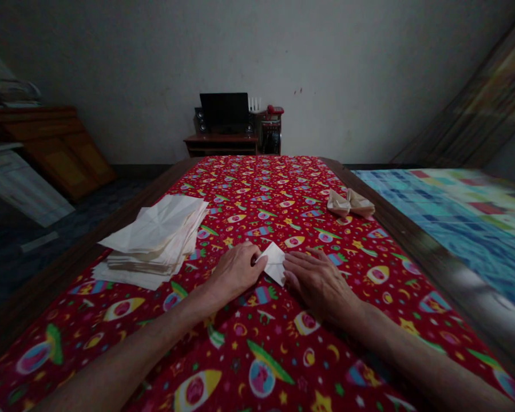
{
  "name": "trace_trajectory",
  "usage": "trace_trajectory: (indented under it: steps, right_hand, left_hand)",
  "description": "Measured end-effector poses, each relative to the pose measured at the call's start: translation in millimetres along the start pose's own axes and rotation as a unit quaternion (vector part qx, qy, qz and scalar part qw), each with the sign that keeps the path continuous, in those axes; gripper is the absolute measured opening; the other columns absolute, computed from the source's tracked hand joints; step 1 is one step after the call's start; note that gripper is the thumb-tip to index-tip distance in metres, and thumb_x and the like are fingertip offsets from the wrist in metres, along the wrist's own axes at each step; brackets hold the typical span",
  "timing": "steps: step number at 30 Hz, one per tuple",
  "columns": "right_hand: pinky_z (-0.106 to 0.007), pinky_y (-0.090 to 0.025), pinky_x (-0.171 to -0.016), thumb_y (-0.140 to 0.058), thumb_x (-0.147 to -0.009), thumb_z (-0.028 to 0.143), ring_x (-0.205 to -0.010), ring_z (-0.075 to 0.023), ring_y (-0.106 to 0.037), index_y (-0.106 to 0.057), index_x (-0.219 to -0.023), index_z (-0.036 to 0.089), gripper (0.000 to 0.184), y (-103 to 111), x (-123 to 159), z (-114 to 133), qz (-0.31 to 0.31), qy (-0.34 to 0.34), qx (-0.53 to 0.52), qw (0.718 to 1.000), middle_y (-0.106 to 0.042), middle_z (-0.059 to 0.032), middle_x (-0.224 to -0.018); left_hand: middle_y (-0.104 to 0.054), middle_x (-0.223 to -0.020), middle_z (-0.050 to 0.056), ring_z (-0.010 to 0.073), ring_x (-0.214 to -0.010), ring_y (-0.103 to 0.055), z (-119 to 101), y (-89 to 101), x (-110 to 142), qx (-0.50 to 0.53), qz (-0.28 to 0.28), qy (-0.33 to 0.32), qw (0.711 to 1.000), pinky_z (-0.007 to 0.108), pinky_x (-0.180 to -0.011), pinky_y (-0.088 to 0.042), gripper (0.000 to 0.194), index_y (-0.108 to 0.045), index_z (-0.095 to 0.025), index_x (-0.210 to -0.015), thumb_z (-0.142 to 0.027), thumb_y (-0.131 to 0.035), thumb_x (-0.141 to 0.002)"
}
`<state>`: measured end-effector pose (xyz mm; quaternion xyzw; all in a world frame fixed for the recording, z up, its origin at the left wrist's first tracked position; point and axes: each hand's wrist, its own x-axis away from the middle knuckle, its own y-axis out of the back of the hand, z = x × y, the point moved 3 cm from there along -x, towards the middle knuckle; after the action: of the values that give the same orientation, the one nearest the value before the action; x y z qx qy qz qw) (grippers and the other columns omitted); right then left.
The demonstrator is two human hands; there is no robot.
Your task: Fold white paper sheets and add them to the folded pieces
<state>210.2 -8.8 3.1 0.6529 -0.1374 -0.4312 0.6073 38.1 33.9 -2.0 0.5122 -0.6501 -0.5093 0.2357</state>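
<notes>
A small piece of white paper (274,262), folded to a diamond shape with a crease across it, lies on the red patterned cloth between my hands. My left hand (238,267) has its fingers curled, and its thumb presses on the left corner of the paper. At the right side, my right hand (320,279) rests with fingers stretched out, their tips and the thumb touching the paper's edge. Left of my hands sits a loose stack of creased paper sheets (154,229). Farther back on the right stand two folded paper pieces (347,203), side by side.
The red cloth (257,189) covers a table with a dark wooden edge (412,246). Beyond it are a monitor (224,110) and speakers on a small desk. A bed with a blue checked cover (438,212) lies right; wooden cabinets (64,149) stand left.
</notes>
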Motion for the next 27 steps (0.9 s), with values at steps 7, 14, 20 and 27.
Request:
trace_trajectory:
  steps: [7,14,20,27]
  right_hand:
    - [-0.038,-0.04,-0.084,-0.05,-0.089,0.033,-0.085,-0.021,-0.063,-0.063,-0.089,0.018,0.02,7,-4,8,-0.055,-0.035,-0.036,0.997,-0.069,-0.0078,-0.086]
    - [-0.024,-0.042,-0.055,-0.049,-0.084,0.031,-0.057,-0.0152,-0.06,-0.067,-0.077,0.015,0.025,5,-12,-6,-0.1,-0.237,-0.248,0.934,-0.066,-0.0027,-0.064]
    - [-0.021,-0.037,-0.04,-0.061,-0.071,0.044,-0.044,-0.0113,-0.05,-0.062,-0.063,0.015,0.03,-1,-14,-17,-0.103,-0.353,-0.505,0.781,-0.058,-0.0005,-0.052]
    - [-0.021,-0.042,-0.044,-0.061,-0.071,0.046,-0.049,-0.0117,-0.054,-0.062,-0.071,0.014,0.032,-10,-13,-12,-0.068,-0.353,-0.555,0.75,-0.059,-0.0008,-0.055]
  left_hand:
    - [-0.049,-0.064,-0.001,0.013,-0.064,-0.049,-27,10.5,-2,0.149,-0.002,-0.033,0.988,0.025,-0.063,-0.038,0.031,-0.046,-0.017,-0.06,-0.029,-0.043,-0.089]
    - [-0.056,-0.102,0.007,0.016,-0.101,-0.052,-37,19.1,7,0.243,-0.073,-0.16,0.954,0.03,-0.092,-0.042,0.023,-0.054,-0.017,-0.101,-0.023,-0.033,-0.095]
    - [-0.056,-0.112,0.013,0.021,-0.101,-0.058,-7,0.5,3,0.326,-0.056,-0.019,0.944,0.035,-0.083,-0.05,0.051,-0.036,-0.014,-0.129,-0.035,-0.051,-0.086]
    - [-0.067,-0.08,0.004,0.0172,-0.076,-0.065,-4,2.2,1,0.434,0.047,0.015,0.9,0.026,-0.068,-0.051,0.042,-0.048,-0.012,-0.119,-0.024,-0.055,-0.079]
